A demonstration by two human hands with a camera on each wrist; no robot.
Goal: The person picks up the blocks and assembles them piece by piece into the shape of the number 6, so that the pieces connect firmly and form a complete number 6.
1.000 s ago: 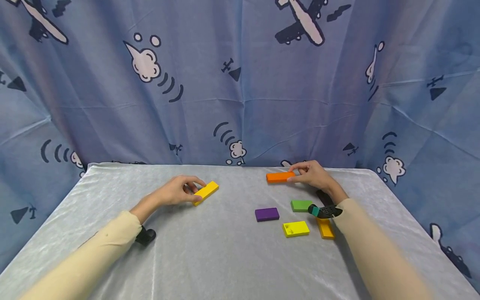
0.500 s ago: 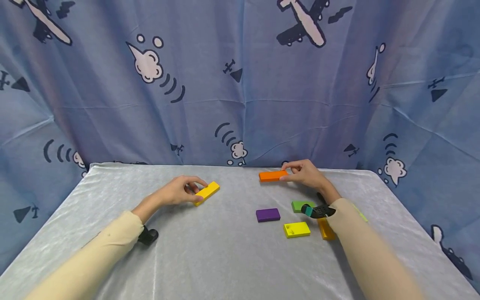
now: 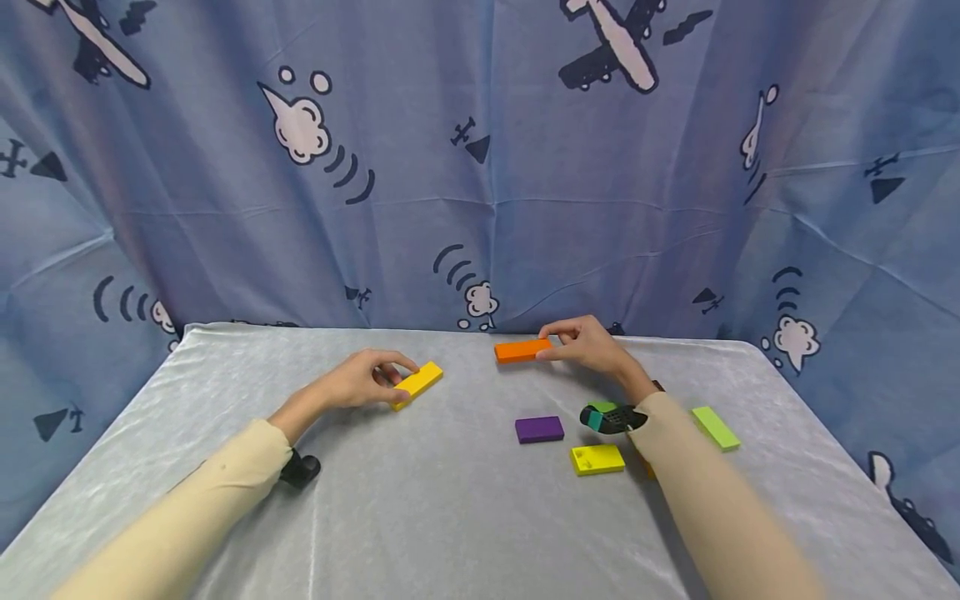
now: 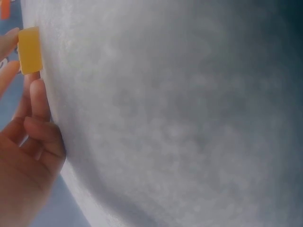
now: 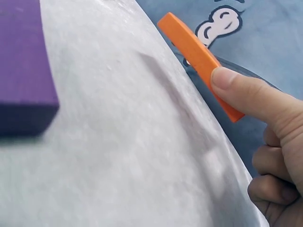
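Observation:
Between thumb and fingers, my left hand pinches a yellow rectangular block on the left half of the table. The left wrist view shows one end of that yellow block between the fingertips. My right hand grips an orange block by its right end, near the table's back edge. In the right wrist view the thumb presses on the side of the orange block, and its shadow falls apart from it on the cloth. The two held blocks are a short distance apart.
Nearer than the right hand lie a purple block and a bright yellow block. A green block is partly covered by the right wrist strap, an orange-yellow one by the sleeve. A light green block lies right of the forearm. A patterned curtain hangs behind.
My right hand has carried the orange block leftward, toward the yellow block. The light green block has come out from behind the right forearm. My left hand has stayed nearly still.

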